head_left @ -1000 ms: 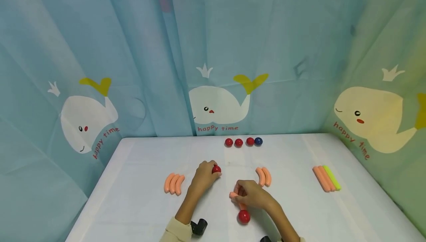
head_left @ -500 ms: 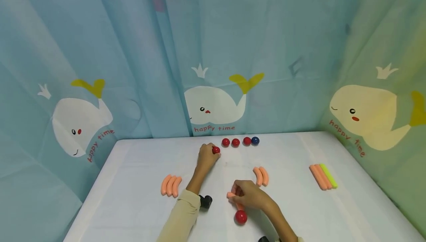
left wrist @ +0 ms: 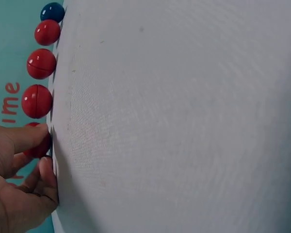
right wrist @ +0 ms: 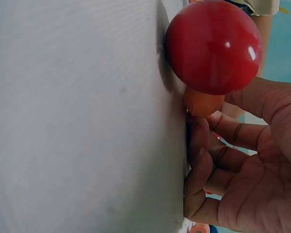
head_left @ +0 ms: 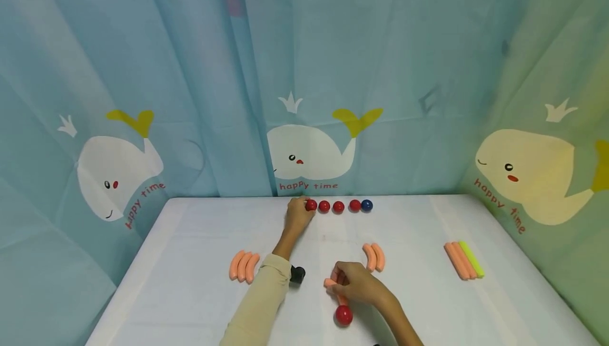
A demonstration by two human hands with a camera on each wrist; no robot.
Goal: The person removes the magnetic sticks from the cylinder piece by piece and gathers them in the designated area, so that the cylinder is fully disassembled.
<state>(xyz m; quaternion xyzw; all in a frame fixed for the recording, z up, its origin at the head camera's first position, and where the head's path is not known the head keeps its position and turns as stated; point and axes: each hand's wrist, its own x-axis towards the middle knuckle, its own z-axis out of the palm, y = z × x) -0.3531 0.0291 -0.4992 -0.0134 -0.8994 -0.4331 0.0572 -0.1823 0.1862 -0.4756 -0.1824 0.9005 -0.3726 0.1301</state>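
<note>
At the far edge of the table, my left hand (head_left: 297,217) pinches a red ball (head_left: 311,205) at the left end of a row of balls. In the left wrist view, thumb and fingers (left wrist: 20,138) cover part of that red ball (left wrist: 37,145). My right hand (head_left: 357,283) is low over the table near the front, gripping a curved salmon-coloured stick (head_left: 330,282) mostly hidden under the fingers. A larger-looking red ball (head_left: 344,315) sits at the stick's near end. Up close in the right wrist view, this ball (right wrist: 213,46) meets the stick's end (right wrist: 203,103).
Right of the left hand stand more red balls (head_left: 338,207) and a blue ball (head_left: 367,206). Curved salmon sticks lie in a left group (head_left: 244,266) and a middle pair (head_left: 374,257). Straight salmon sticks (head_left: 460,260) and a yellow-green stick (head_left: 471,259) lie at right. A curtain (head_left: 404,71) hangs behind.
My left hand has carried the red ball away from me, from mid-table to the left end of the far row. The right hand has kept its hold on the curved stick in place.
</note>
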